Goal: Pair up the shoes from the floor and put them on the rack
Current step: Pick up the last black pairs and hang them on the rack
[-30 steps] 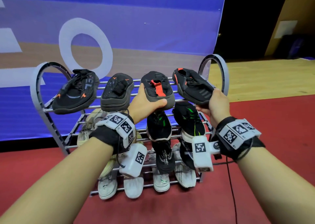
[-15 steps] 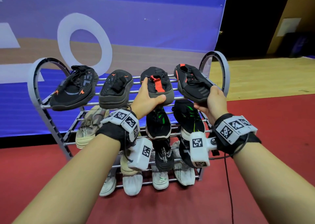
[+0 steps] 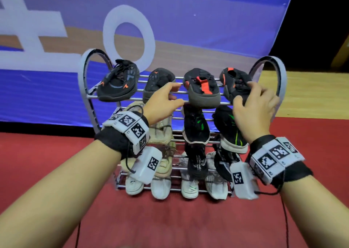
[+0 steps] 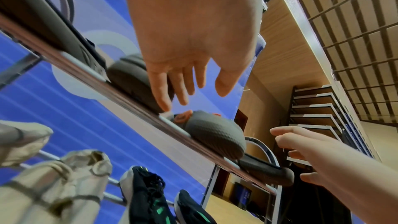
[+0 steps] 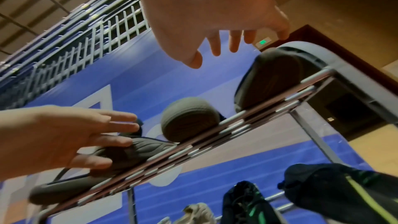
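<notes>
A metal shoe rack [image 3: 280, 72] stands in front of me, with several black shoes on its top shelf. The red-strapped shoe [image 3: 203, 89] and the rightmost black-and-red shoe [image 3: 234, 79] lie side by side on the rails. My left hand [image 3: 177, 94] hovers open between the second shoe [image 3: 156, 81] and the red-strapped one and holds nothing. My right hand [image 3: 245, 95] is spread open just in front of the rightmost shoe. From below, the left hand [image 4: 193, 94] and right hand [image 5: 206, 57] show loose, straight fingers clear of the soles [image 4: 215, 135] [image 5: 271, 81].
The lower shelves hold beige shoes [image 3: 162, 130], black-and-green shoes [image 3: 196, 127] and white shoes [image 3: 160, 187]. A blue banner [image 3: 188, 30] hangs close behind the rack. Red carpet [image 3: 170, 219] covers the floor in front, with thin cables trailing from my wrists.
Both hands have let go: the left released the red-strapped shoe, the right released the rightmost shoe. Both shoes now rest on the top shelf and the fingers have opened.
</notes>
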